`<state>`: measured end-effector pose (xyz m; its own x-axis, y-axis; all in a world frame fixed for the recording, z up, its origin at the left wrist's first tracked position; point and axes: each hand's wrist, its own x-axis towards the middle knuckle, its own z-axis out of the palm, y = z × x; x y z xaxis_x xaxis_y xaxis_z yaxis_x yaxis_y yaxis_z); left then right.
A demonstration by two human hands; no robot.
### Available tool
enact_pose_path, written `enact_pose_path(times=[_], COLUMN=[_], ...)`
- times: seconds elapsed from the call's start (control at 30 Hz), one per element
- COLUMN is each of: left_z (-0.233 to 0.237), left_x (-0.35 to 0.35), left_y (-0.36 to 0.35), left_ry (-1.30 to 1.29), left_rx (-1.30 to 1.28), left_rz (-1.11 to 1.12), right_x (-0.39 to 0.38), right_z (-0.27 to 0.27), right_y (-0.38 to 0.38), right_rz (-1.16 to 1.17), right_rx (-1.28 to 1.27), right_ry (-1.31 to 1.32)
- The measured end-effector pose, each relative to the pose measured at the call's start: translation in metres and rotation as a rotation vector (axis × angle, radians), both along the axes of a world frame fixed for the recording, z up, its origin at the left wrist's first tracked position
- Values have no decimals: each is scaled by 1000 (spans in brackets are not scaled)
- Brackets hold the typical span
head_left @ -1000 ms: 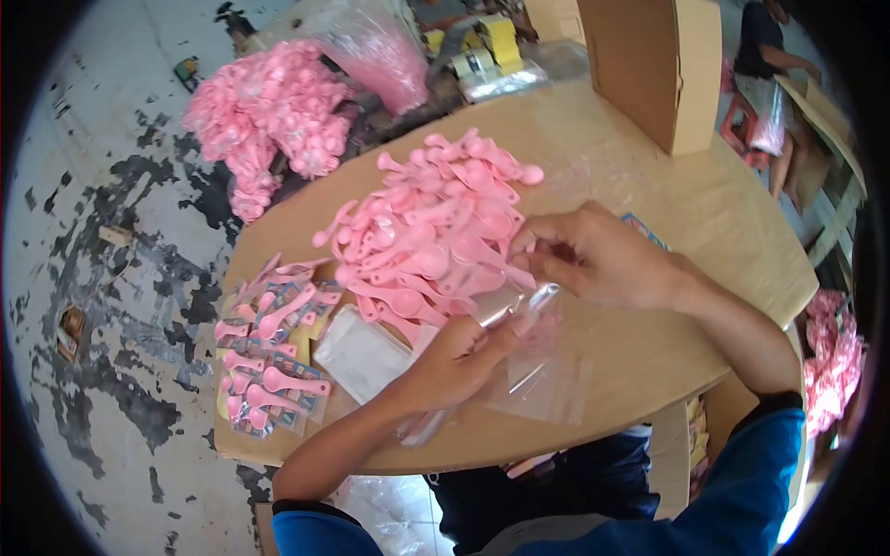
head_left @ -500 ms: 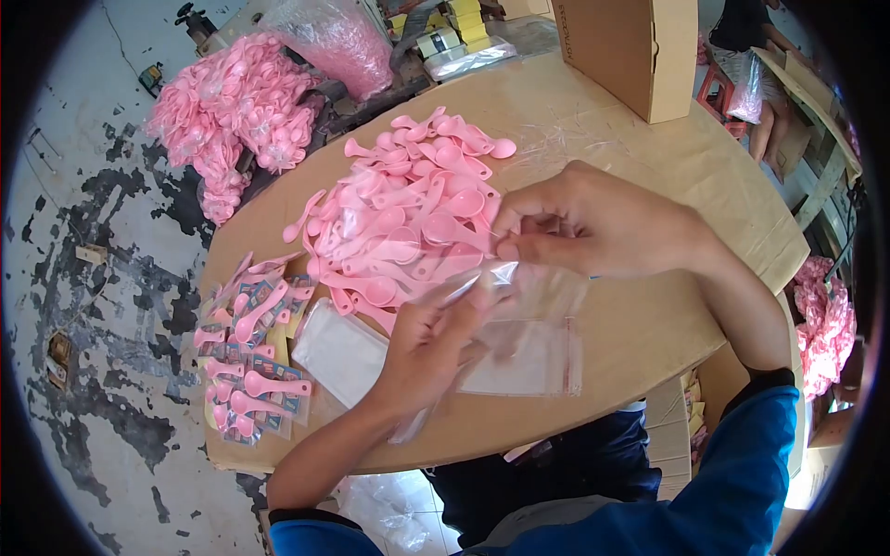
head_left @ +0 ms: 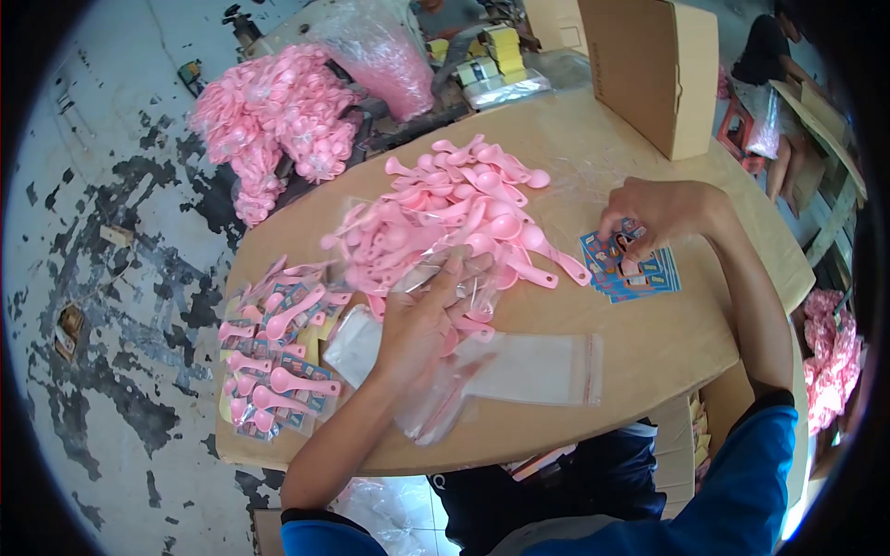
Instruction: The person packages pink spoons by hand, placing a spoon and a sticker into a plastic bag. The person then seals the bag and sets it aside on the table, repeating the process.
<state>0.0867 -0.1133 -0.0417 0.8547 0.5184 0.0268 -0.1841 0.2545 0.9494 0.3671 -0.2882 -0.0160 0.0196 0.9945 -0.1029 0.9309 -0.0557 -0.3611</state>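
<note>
My left hand (head_left: pixel 417 320) is closed on a clear plastic bag (head_left: pixel 431 408), which hangs crumpled below and around the fingers. It is in front of a heap of pink plastic spoons (head_left: pixel 464 190), and some spoons show through the film. To the right, my right hand (head_left: pixel 677 215) has its thumb and fingers bent onto a small stack of blue printed cards (head_left: pixel 649 278), apparently pinching the top card. Flat clear bags (head_left: pixel 547 371) lie just right of my left wrist. Packed spoons with cards (head_left: pixel 278 389) are piled at the left edge of the table.
A tall cardboard box (head_left: pixel 649 79) stands at the far right of the cardboard-covered table (head_left: pixel 667 343). Behind the table are bagged pink spoons (head_left: pixel 278 111), a large clear sack (head_left: pixel 380 60) and yellow bundles (head_left: pixel 503 51). Another person (head_left: pixel 769 56) sits at the upper right.
My right hand has left the bag and moved right onto the blue cards, which it was covering before. My left hand keeps the bag. The view has shifted slightly.
</note>
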Motion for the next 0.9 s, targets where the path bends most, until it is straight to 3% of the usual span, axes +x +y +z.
enact_pose_path(times=[0.03,0.13,0.23,0.27,0.33,0.5,0.57,0.67,0.77,0.9], left_z=[1,2,3,2,0,-1,1,8,1,-1], left_x=[0,-4,-5,-5,-4,-10,-7,-7,-7,-5], left_y=[2,5,4,3,0,-12,-16,-19,-5,0], left_ry=[9,-36,-33,-32,-16,40,68,66,7,-88], left_rx=[2,16,-6,-18,-49,-47,-50,-35,28,27], left_rz=[12,27,72,51,2,-60,-18,48,106,140], right_x=[-2,-28,-78,-85,-104,-121,-115,-112,-79,-100], right_z=[2,26,31,17,4,-7,-7,5,-24,-6], right_y=[2,4,19,24,31,37,35,28,42,34], right_rz=[49,-201,-373,-253,18,102,73,-197,-223,-289], right_rx=[58,324,857,994,1014,941,798,616,642,368], right_ry=[-25,-173,119,88,-95,-52,166,499,692,784])
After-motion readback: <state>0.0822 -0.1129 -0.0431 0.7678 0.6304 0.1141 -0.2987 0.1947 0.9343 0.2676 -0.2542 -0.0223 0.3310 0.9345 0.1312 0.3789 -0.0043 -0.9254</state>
